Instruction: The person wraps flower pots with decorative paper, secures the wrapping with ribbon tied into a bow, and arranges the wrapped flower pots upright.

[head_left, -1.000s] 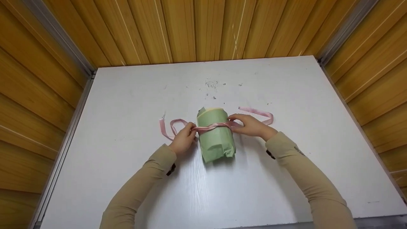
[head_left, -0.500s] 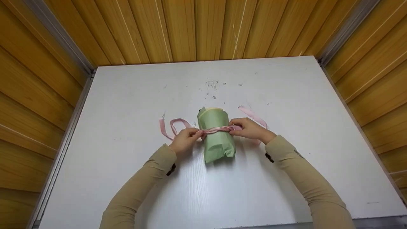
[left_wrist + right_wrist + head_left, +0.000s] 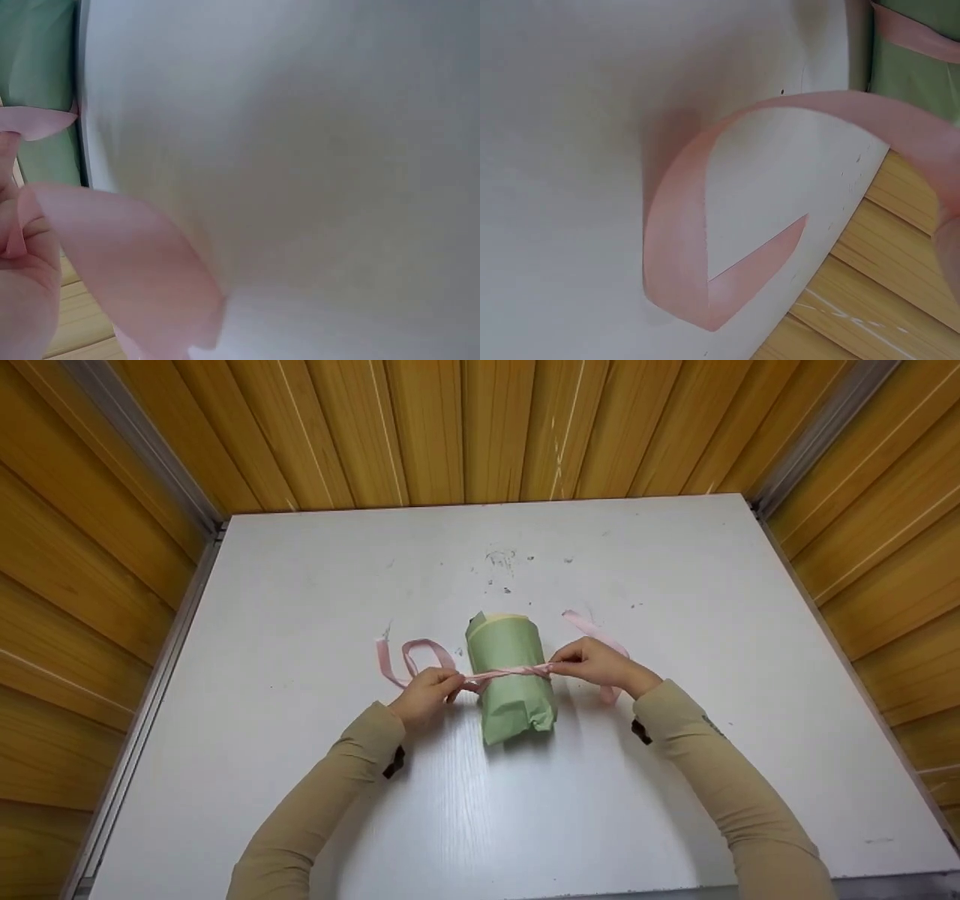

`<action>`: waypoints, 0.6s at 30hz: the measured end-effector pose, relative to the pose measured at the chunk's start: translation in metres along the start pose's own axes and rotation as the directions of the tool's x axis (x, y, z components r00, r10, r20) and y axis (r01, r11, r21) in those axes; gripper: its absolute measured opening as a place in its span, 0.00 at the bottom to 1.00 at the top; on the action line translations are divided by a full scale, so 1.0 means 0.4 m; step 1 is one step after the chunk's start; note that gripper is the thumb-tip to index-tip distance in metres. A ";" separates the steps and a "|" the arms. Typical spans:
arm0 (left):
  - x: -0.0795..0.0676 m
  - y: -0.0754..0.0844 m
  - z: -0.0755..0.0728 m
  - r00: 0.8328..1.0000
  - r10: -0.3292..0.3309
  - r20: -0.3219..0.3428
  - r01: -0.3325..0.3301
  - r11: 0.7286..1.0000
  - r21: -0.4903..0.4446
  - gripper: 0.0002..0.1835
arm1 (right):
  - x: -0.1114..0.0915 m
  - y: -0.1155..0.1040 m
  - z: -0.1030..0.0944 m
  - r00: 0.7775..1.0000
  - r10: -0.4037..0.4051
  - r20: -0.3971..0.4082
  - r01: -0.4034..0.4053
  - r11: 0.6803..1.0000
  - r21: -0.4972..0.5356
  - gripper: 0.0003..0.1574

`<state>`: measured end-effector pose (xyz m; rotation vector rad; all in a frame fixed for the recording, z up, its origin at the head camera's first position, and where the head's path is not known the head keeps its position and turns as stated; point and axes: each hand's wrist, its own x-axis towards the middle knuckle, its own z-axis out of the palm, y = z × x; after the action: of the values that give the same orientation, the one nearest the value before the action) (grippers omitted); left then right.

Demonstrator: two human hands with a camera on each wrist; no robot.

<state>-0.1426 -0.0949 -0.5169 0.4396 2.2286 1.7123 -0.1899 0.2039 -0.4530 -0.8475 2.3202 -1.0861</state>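
Observation:
A bundle wrapped in green paper [image 3: 510, 641] lies on the white table, with a yellowish edge at its far end and crumpled folds at its near end. Around its middle runs a pink ribbon [image 3: 514, 670], crossed and twisted on top. My left hand [image 3: 426, 694] pinches one side of the ribbon just left of the bundle; its tail [image 3: 127, 262] loops out of the fingers in the left wrist view. On the other side my right hand [image 3: 600, 666] pinches the ribbon close to the bundle, and that tail [image 3: 676, 225] curves down to the table in the right wrist view.
The white table [image 3: 315, 585] has dark scuff marks [image 3: 501, 559] beyond the bundle. Wood-patterned panels [image 3: 427, 427] rise at the back and on both sides, with metal rails at the corners.
Both hands have drawn the ribbon outward to either side, and the twist across the bundle has become narrower and straighter. The right-hand tail has shifted nearer to the hand.

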 end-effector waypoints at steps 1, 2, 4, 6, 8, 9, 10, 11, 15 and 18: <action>-0.001 0.000 0.001 1.000 -0.007 -0.004 0.007 1.000 -0.006 0.18 | -0.006 -0.012 -0.003 1.000 0.014 -0.007 -0.014 1.000 0.000 0.12; -0.001 -0.001 0.002 1.000 -0.022 -0.012 0.022 1.000 0.003 0.17 | -0.010 -0.015 -0.004 0.999 0.041 -0.015 -0.041 0.999 -0.001 0.12; -0.001 -0.001 0.004 0.998 -0.055 -0.024 0.056 0.998 0.010 0.16 | -0.018 -0.021 -0.007 0.996 0.078 -0.032 -0.078 0.997 0.000 0.12; 0.003 -0.002 0.006 0.993 -0.112 -0.036 0.113 0.993 0.024 0.16 | -0.024 -0.022 -0.009 0.994 0.097 -0.049 -0.097 0.995 0.002 0.12; 0.006 -0.001 0.007 0.990 -0.137 -0.034 0.139 0.989 0.050 0.17 | -0.026 -0.013 -0.011 0.993 0.096 -0.062 -0.096 0.995 0.005 0.12; 0.007 0.000 0.007 0.990 -0.141 -0.029 0.142 0.988 0.061 0.17 | -0.026 -0.003 -0.012 0.994 0.089 -0.067 -0.088 0.996 0.012 0.12; 0.008 0.002 0.007 0.990 -0.141 -0.020 0.142 0.987 0.074 0.17 | -0.025 0.005 -0.013 0.994 0.077 -0.073 -0.076 0.997 0.011 0.12; 0.009 0.003 0.006 0.990 -0.139 -0.016 0.140 0.986 0.086 0.16 | -0.022 0.021 -0.012 0.994 0.073 -0.080 -0.073 0.997 0.013 0.12; 0.009 0.008 -0.003 0.989 -0.147 -0.002 0.146 0.981 0.125 0.15 | -0.010 0.090 -0.008 0.992 0.069 -0.106 -0.067 0.998 0.018 0.11; 0.007 0.009 -0.014 0.987 -0.160 -0.003 0.159 0.978 0.137 0.17 | -0.002 0.129 -0.004 0.989 0.080 -0.121 -0.079 0.997 0.013 0.11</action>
<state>-0.1474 -0.0976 -0.5121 0.2887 2.3163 1.4812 -0.2078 0.2312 -0.4929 -0.6973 2.4254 -1.1410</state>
